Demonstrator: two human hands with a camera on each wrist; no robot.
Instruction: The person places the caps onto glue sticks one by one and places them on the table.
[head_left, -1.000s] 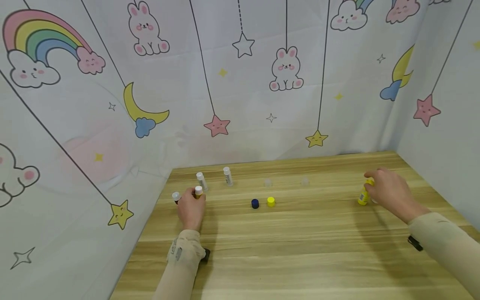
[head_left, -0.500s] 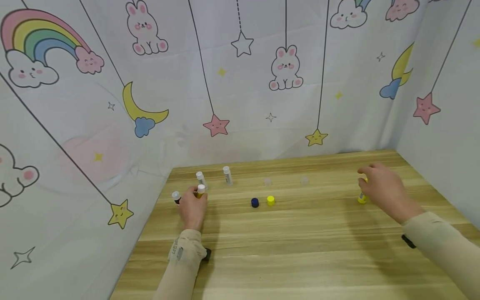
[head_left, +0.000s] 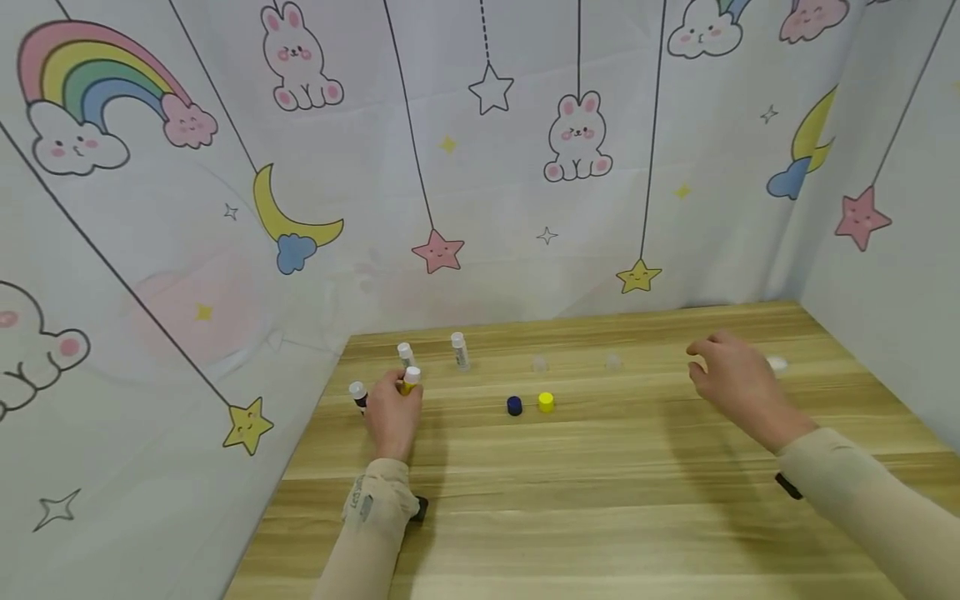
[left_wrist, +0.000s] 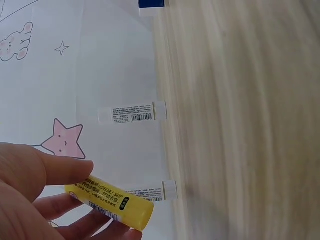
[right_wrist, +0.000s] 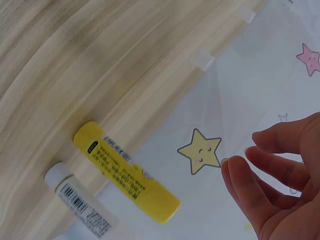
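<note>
My left hand (head_left: 393,417) holds a yellow glue stick (left_wrist: 110,202) between thumb and fingers; its white top shows in the head view. Close by on the left stands a dark glue stick (head_left: 359,397) with a white top. Behind the hand are two white glue sticks, one partly hidden (head_left: 406,354) and one in full view (head_left: 460,352). My right hand (head_left: 738,385) hovers over the right of the table, fingers loosely bent around nothing. In the right wrist view, a capped yellow glue stick (right_wrist: 125,172) and a white glue stick (right_wrist: 80,202) stand side by side, apart from the fingers.
On the wooden table (head_left: 570,492) between the hands lie a dark blue cap (head_left: 513,406) and a yellow cap (head_left: 546,402). Farther back are two translucent caps, one left (head_left: 540,363) and one right (head_left: 613,362). A printed curtain (head_left: 495,192) closes the back and sides.
My right hand has left the yellow glue stick and moved left. My left hand, with its yellow glue stick, has shifted slightly right.
</note>
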